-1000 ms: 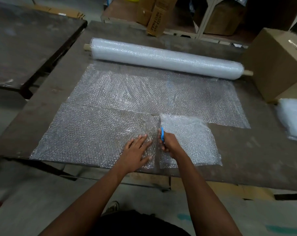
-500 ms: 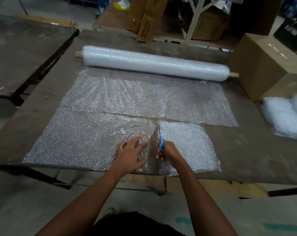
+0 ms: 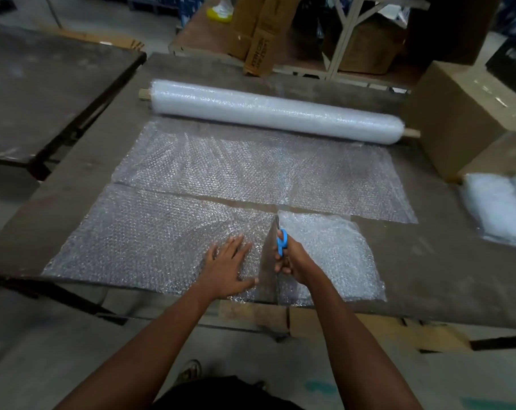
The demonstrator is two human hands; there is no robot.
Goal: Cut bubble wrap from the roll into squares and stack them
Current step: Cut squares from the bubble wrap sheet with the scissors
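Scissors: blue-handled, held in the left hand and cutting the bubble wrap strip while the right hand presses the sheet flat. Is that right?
Not quite: the hands are swapped. The head view shows the right hand gripping the blue-handled scissors and cutting the bubble wrap strip, while the left hand presses the sheet flat with straight fingers.

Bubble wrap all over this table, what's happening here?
A person is cutting a strip of bubble wrap into squares. The left hand presses the strip flat while the right hand grips blue-handled scissors, near the end of a cut. The roll lies behind; cut pieces are stacked at right.
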